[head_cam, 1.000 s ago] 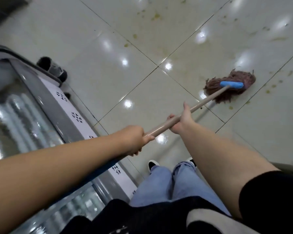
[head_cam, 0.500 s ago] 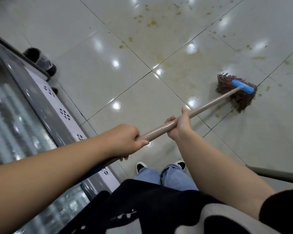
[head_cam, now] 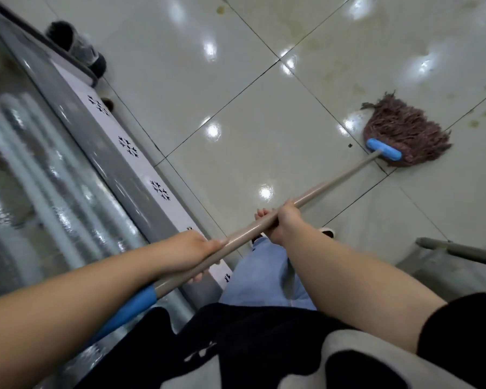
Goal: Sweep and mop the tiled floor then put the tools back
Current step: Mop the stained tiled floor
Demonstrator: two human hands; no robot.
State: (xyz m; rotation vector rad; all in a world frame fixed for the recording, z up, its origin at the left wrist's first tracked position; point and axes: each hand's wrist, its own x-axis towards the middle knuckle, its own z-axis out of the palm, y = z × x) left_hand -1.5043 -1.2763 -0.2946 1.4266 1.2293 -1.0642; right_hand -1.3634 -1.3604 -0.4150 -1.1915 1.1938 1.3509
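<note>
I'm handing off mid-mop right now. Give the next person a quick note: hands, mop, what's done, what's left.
Left hand grips the mop handle near its blue end grip; right hand grips it further down.
Mop head is on the tiled floor, front right.
Yellowish stains remain beyond it.
Left: finish mopping, put tools back.

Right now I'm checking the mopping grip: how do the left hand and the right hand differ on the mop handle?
The left hand grips the mop handle near its blue end sleeve, close to the body; the right hand grips further along, toward the mop head. The left hand lies over the handle from above, while the right hand's fingertips show curling round its far side. Both wrap the handle fully.
</note>
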